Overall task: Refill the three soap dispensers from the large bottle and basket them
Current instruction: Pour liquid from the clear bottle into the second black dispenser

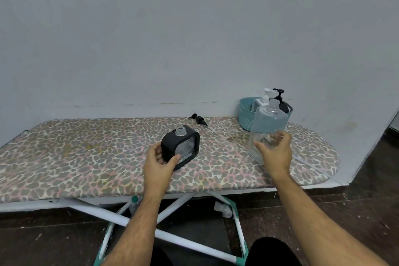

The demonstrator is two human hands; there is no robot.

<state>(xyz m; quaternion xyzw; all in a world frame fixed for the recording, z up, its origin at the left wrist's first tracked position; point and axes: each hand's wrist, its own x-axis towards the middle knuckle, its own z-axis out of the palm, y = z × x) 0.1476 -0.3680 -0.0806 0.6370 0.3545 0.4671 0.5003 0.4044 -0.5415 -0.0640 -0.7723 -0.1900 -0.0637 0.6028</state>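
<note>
A black-framed clear dispenser (181, 147) stands on the ironing board (86, 157) with its neck uncapped. My left hand (160, 161) grips its lower left corner. Its black pump head (198, 119) lies on the board behind it. The large clear bottle (267, 127), capless, stands upright at the right. My right hand (275, 152) wraps around its lower part. A teal basket (246, 117) at the back right holds a white dispenser (262, 99) and a black dispenser (282, 103), both with pumps on.
The board has a leopard-print cover and stands against a pale wall. Its white and teal legs (172, 207) cross below the front edge. A small bottle (134, 202) sits under the board. The floor is dark.
</note>
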